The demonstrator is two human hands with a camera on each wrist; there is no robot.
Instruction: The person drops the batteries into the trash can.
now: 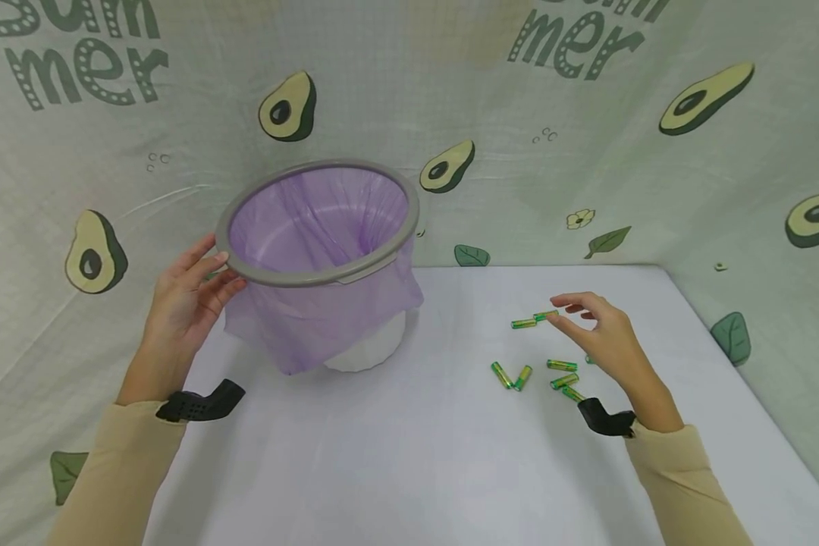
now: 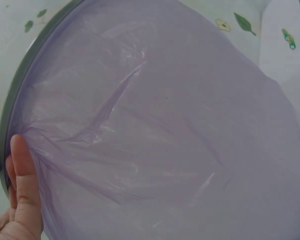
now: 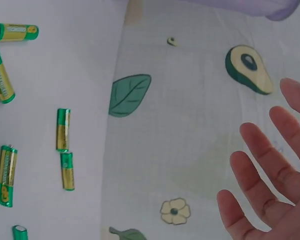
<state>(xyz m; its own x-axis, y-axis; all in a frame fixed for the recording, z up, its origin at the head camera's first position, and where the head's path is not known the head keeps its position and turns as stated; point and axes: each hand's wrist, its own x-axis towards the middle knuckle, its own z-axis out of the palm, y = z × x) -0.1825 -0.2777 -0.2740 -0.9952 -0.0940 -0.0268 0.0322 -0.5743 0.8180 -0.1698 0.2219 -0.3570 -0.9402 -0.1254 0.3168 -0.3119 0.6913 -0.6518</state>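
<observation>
A trash bin point(image 1: 371, 347) with a grey rim ring point(image 1: 307, 280) and a purple bag point(image 1: 327, 318) in it stands at the left of the table, its bag hanging over the outside. My left hand point(image 1: 189, 303) grips the rim at its left side, with fingers point(image 2: 25, 185) against the bag and the rim between them and the thumb. My right hand point(image 1: 604, 334) is raised over the right side of the table, fingers spread and nothing held. Beneath and beside it lie several green and gold batteries, among them one battery point(image 1: 562, 365) and another battery point(image 3: 63, 130).
The white table point(image 1: 396, 470) meets a cloth backdrop point(image 1: 355, 68) printed with avocados and leaves. Two batteries lie apart, one of them a battery point(image 1: 501, 374) nearer the bin. Each wrist carries a black camera mount point(image 1: 201, 402).
</observation>
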